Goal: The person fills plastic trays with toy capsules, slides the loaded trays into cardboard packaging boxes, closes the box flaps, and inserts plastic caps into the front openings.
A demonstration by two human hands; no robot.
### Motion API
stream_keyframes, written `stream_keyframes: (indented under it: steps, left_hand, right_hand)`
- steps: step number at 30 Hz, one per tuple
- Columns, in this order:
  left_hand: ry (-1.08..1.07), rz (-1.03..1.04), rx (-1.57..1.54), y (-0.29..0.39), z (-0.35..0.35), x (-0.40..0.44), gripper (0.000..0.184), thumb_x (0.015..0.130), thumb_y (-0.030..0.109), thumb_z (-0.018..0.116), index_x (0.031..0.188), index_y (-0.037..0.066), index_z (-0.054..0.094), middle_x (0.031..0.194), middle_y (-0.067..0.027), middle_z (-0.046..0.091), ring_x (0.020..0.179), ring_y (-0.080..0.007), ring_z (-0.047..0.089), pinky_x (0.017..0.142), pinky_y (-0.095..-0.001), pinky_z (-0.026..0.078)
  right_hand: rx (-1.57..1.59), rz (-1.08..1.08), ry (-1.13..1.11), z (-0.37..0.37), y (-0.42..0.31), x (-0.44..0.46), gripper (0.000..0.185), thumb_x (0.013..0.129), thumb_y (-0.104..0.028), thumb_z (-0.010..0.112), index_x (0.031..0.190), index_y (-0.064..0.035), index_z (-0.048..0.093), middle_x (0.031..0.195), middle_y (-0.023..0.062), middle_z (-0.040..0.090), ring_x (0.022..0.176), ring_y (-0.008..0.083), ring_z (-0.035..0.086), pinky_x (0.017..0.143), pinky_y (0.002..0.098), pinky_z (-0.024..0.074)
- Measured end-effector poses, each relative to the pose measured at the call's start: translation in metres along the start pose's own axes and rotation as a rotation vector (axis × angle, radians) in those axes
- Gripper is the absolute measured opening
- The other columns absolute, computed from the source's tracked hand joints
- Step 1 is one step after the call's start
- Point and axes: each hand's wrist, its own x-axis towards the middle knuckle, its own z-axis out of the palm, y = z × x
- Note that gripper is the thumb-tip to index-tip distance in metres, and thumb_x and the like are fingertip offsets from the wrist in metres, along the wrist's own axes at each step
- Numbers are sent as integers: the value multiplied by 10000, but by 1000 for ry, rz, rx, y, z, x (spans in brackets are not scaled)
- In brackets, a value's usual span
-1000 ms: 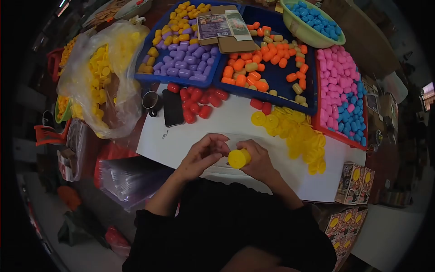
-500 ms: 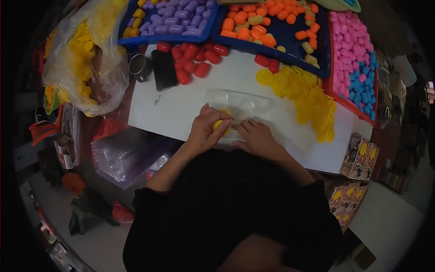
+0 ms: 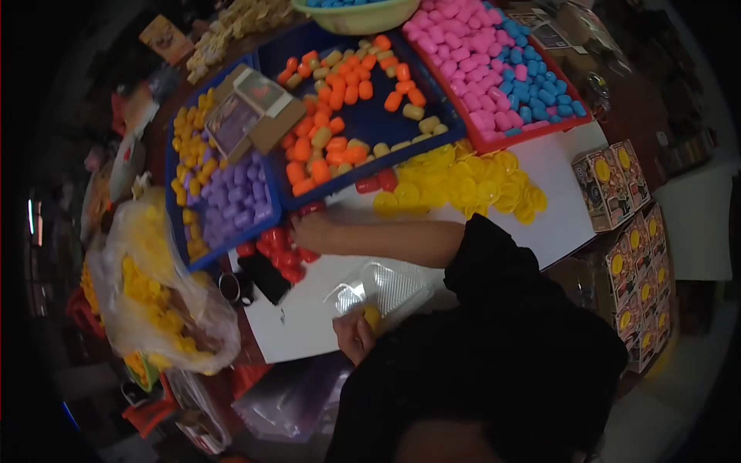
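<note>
My right hand point(image 3: 311, 233) reaches across the white table into a pile of red plastic capsules point(image 3: 272, 245). Its fingertips touch the pile; blur hides whether they grip a capsule. My left hand point(image 3: 354, 337) is low, at the near edge of a clear plastic tray point(image 3: 391, 284), fingers curled closed. Against those fingers shows a round yellow piece point(image 3: 372, 315); whether it is held or lies in the tray I cannot tell. Beyond my right forearm lie many loose yellow discs point(image 3: 471, 181).
Blue trays point(image 3: 363, 171) hold orange, tan, purple and mustard capsules, with a cardboard box point(image 3: 278, 127) on top. A red tray point(image 3: 532, 131) holds pink and blue ones. A black phone point(image 3: 266, 279), a mug point(image 3: 229, 286), a bag of yellow pieces point(image 3: 224, 324) and stacked boxes point(image 3: 641, 285) surround the table.
My right hand has left the clear tray and reached up and left to the red capsules. My left hand stays by the tray. The view has turned and shifted.
</note>
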Motion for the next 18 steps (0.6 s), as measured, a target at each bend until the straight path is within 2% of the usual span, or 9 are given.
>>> stream_keyframes:
  steps: [3,6,7,9,12,13,15,16,18]
  left_hand:
    - [13,337,61,-42,3,-4,118,790,14,560,902,43,585,831,-119,579,769,-271,552,893,-452,360]
    - [-94,421,142,-26,5,21,59,825,22,517,862,10,561,802,-106,582,770,-243,546,917,-422,354]
    - [-101,432,138,-23,4,27,59,825,22,517,862,10,561,802,-106,582,770,-243,546,917,-422,354]
    - [-152,215,87,-20,1,38,111,810,37,516,911,52,559,845,-108,600,820,-252,573,1002,-497,250]
    - [-192,169,58,-26,-2,49,100,823,56,506,912,51,550,848,-107,607,817,-246,576,1017,-503,217]
    - [-194,171,51,-27,-3,49,100,823,56,506,912,51,550,848,-107,607,817,-246,576,1017,-503,217]
    - [-227,168,11,-32,-3,51,88,834,62,501,911,54,542,849,-106,610,821,-241,578,1025,-496,207]
    - [-227,178,2,-32,-2,52,88,834,62,501,911,54,542,849,-106,610,821,-241,578,1025,-496,207]
    - [-243,145,24,-33,-4,52,65,846,69,492,893,59,535,843,-110,613,807,-231,584,1035,-498,208]
  right_hand:
    - [-1,40,9,0,11,-7,255,792,-172,538,1006,-47,598,968,184,579,825,290,623,645,407,509]
    - [128,-40,21,-18,25,-21,288,759,-179,582,1012,-43,566,955,185,579,796,312,624,665,414,507]
    - [219,-114,29,-32,31,-31,311,743,-185,600,1016,-46,546,947,179,579,778,332,622,678,418,505]
    - [470,-39,139,-91,50,-70,324,736,-198,607,1017,-69,508,890,154,579,736,345,610,678,421,492]
    - [607,218,557,-140,124,-130,150,780,-205,580,832,-68,549,736,116,556,687,278,600,613,394,466]
    - [611,402,658,-159,157,-153,189,809,-270,576,768,-85,591,720,125,598,673,312,598,593,391,471]
    - [155,794,715,-178,240,-188,328,809,-377,610,721,-61,601,675,122,593,634,279,597,571,397,467]
    - [30,924,610,-179,284,-201,294,803,-319,627,781,-32,572,667,131,577,650,281,596,559,381,451]
    - [-232,812,661,-145,376,-223,279,766,-269,647,912,-49,557,747,143,582,754,295,608,602,399,465]
